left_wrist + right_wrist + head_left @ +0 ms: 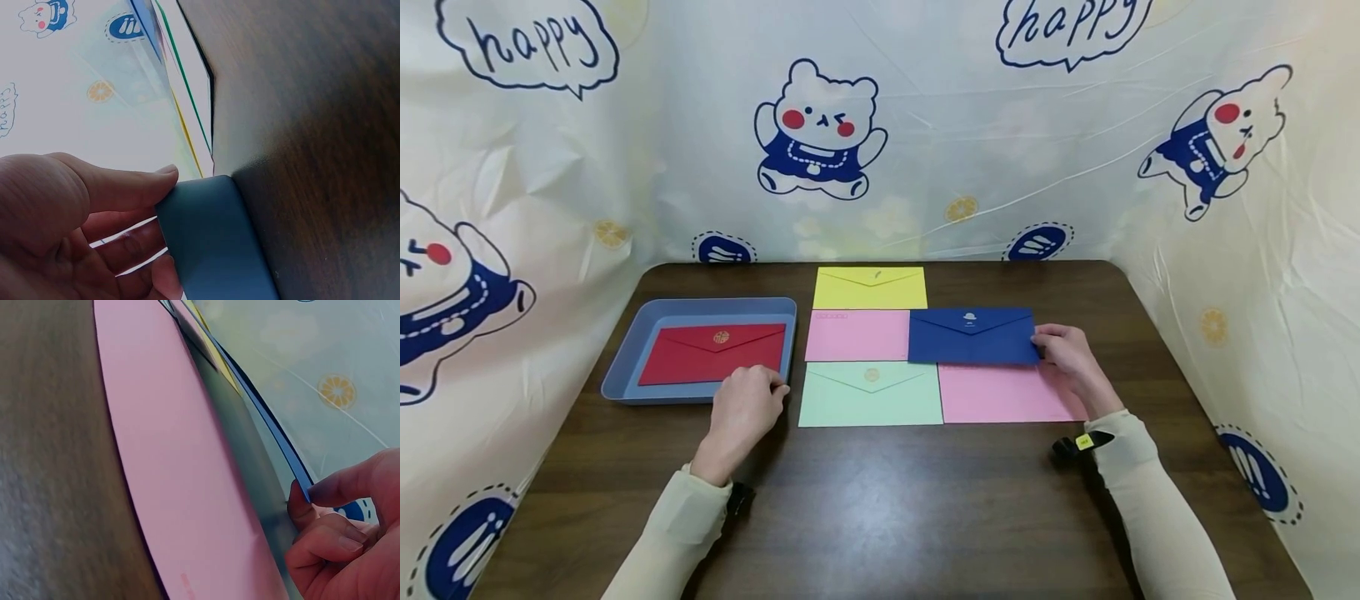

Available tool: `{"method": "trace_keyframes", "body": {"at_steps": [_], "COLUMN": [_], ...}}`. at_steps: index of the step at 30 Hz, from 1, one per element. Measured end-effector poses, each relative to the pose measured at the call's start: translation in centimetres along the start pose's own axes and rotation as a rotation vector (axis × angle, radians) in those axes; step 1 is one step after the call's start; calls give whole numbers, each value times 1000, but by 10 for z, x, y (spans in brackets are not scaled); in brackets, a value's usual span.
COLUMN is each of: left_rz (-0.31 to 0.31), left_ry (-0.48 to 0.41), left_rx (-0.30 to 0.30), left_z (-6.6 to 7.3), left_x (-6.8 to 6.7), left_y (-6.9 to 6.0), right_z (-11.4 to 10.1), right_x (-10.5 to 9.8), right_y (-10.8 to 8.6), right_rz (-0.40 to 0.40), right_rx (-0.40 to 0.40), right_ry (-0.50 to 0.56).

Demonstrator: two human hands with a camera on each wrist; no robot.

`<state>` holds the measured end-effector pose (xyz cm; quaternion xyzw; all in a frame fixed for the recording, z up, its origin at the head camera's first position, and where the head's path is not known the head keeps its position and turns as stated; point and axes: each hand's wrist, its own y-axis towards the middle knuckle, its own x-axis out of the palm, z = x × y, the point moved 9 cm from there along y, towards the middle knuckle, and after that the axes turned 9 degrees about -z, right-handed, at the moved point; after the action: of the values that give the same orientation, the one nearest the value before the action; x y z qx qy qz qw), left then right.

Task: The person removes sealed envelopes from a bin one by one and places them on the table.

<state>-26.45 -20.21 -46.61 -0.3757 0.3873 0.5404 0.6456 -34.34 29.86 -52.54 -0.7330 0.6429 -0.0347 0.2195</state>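
My left hand [747,408] holds the front right corner of a blue tray [625,367]. In the left wrist view its thumb [134,187] lies on the rim, and its curled fingers are partly hidden by the tray wall [212,237]. Inside the tray lies a red envelope [715,357] with a gold emblem. My right hand [1071,362] pinches the right edge of a dark blue envelope [970,337] between thumb and fingers. In the right wrist view, the blue envelope [275,431] is seen edge-on, raised above the table beyond a pink envelope [169,444].
Right of the tray, a yellow envelope [870,289] lies at the back, a pink envelope [857,337] in the middle row and a mint green envelope [871,400] in front. Another pink envelope [1007,396] lies beside the green one. A printed sheet [925,167] hangs around the brown table [880,508].
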Motion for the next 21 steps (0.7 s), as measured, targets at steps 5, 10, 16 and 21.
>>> {"method": "trace_keyframes", "body": {"at_steps": [5,10,16,21], "left_rz": [1,5,-9,-13], "left_ry": [3,6,-1,1], "left_rx": [5,2,-9,-14], "left_z": [0,0,-1,-1], "left_x": [-1,-1,0,0], "left_y": [0,0,0,0], "right_z": [0,-1,2,3], "right_x": [-6,-11,-20,-28], "right_y": [0,0,3,4], "right_rz": [10,38,55,63], "right_rx": [10,1,14,21], "right_ry": [-3,-3,23,20]}}
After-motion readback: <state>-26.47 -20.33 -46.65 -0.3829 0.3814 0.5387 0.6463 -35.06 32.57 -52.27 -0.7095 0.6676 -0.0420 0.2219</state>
